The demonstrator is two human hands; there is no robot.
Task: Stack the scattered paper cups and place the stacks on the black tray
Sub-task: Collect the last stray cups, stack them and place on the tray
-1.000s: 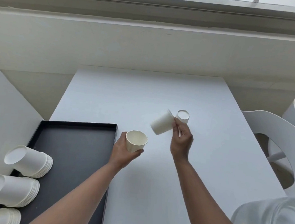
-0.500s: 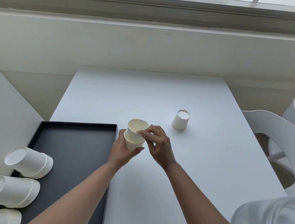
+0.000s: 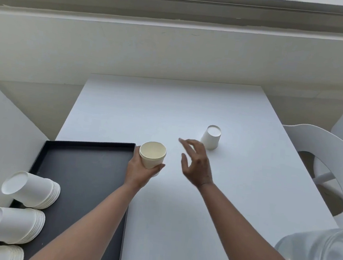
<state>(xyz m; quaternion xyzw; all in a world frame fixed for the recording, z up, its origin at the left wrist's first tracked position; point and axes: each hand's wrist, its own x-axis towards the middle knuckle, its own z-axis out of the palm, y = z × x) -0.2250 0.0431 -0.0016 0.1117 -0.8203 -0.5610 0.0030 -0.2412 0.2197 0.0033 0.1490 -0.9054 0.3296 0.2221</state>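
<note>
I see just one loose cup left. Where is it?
The upside-down cup stands on the white table, right of centre in the head view, just beyond the open right hand.

The lowest stack of cups (image 3: pixel 1 253) is cut off by the bottom-left corner, the left hand (image 3: pixel 139 171) hides its cup's (image 3: pixel 152 156) base, and the right hand's fingertips (image 3: pixel 181 140) are blurred.

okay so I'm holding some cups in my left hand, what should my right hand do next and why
Probably reach the open right hand to the upside-down cup just beyond it. It looks like the only loose cup on the table, and the left hand holds the cups mouth-up, ready for it.
</note>
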